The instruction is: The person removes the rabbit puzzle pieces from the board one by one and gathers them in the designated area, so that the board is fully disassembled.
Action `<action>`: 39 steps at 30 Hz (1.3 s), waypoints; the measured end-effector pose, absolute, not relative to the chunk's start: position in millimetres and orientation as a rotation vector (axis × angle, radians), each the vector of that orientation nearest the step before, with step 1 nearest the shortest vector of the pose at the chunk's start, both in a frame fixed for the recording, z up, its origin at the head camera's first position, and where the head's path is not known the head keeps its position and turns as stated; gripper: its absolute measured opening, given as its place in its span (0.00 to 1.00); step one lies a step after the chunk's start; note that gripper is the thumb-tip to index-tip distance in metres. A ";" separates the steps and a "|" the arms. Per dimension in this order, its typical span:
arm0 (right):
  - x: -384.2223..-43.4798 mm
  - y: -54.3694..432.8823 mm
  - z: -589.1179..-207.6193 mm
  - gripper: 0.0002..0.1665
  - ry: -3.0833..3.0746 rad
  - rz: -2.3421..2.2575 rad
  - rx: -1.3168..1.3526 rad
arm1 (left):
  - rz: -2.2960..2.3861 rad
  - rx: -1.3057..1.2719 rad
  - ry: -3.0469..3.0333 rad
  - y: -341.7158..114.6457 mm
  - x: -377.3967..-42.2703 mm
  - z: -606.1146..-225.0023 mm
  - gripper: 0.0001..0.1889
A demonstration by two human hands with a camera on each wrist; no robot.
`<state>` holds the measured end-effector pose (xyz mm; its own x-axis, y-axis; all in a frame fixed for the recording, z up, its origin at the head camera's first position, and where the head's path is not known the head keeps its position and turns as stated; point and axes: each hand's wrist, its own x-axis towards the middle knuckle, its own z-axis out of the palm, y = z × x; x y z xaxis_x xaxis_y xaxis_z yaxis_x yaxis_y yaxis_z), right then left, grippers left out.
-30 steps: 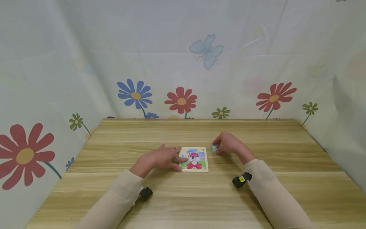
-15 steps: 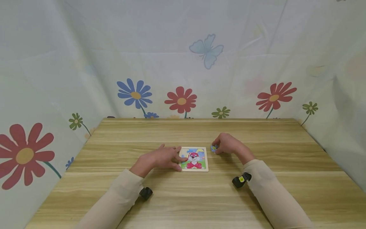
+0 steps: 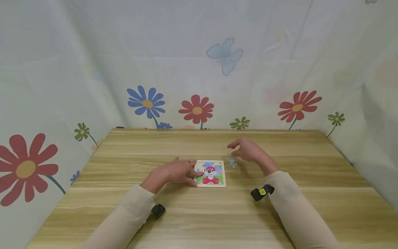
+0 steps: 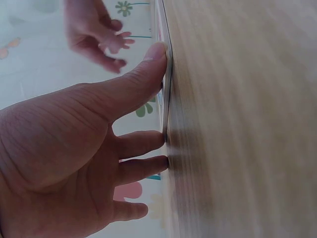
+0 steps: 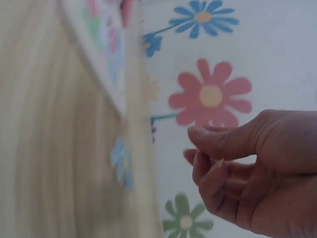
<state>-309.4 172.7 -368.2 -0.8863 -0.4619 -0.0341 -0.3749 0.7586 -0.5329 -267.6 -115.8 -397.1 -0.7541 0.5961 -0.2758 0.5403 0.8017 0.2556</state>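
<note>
A small square puzzle [image 3: 209, 174] with a pale wooden border lies on the table, picturing a pink and white rabbit. My left hand [image 3: 174, 172] rests on its left side. In the left wrist view, the left thumb [image 4: 157, 52] lies along the puzzle's edge, with other fingertips touching the tabletop end of it. Just right of the puzzle is a loose blue puzzle piece [image 3: 232, 162] with a yellow spot, flat on the table. Over and behind this piece hovers my right hand [image 3: 248, 150], fingers loosely bent and holding nothing. The right wrist view shows the piece apart from that hand.
The wood-grain table [image 3: 199, 214] ends at a pale curtain [image 3: 174, 52] printed with flowers and a butterfly. A black wrist camera [image 3: 158, 210] is strapped at the left sleeve, another black camera [image 3: 258, 193] at the right.
My right hand has let go of the loose blue piece and lifted up and away from it. The left hand and the puzzle stay about where they were.
</note>
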 end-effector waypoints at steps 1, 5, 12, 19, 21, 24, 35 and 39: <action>-308.8 166.6 -364.9 0.18 2.783 -0.802 -0.708 | 0.227 0.860 2.643 -116.1 -267.8 -397.6 0.29; -308.3 134.9 -362.5 0.16 2.703 -0.797 -0.774 | 0.235 0.871 2.642 -116.2 -268.4 -397.5 0.29; -314.5 101.8 -380.4 0.13 2.593 -0.728 -0.821 | 0.250 0.932 2.630 -113.9 -269.6 -389.9 0.28; -316.9 93.8 -390.8 0.10 2.546 -0.740 -0.829 | 0.235 0.921 2.620 -116.5 -269.8 -391.3 0.27; -316.7 92.3 -391.9 0.09 2.563 -0.724 -0.831 | 0.230 0.912 2.622 -116.9 -269.4 -391.8 0.28; -315.0 91.3 -392.7 0.08 2.584 -0.713 -0.808 | 0.243 0.918 2.620 -116.7 -268.7 -392.9 0.27; -310.2 92.9 -393.5 0.07 2.628 -0.802 -0.787 | 0.224 0.936 2.634 -117.2 -268.4 -396.3 0.27; -310.2 92.3 -393.5 0.08 2.649 -0.812 -0.766 | 0.233 0.933 2.635 -118.3 -268.9 -396.8 0.27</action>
<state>-310.2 92.3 -393.5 -0.8252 -0.5568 -0.0953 -0.4079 0.7040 -0.5814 -268.9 -118.3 -396.8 -0.7287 0.6348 -0.2569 0.5798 0.7716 0.2618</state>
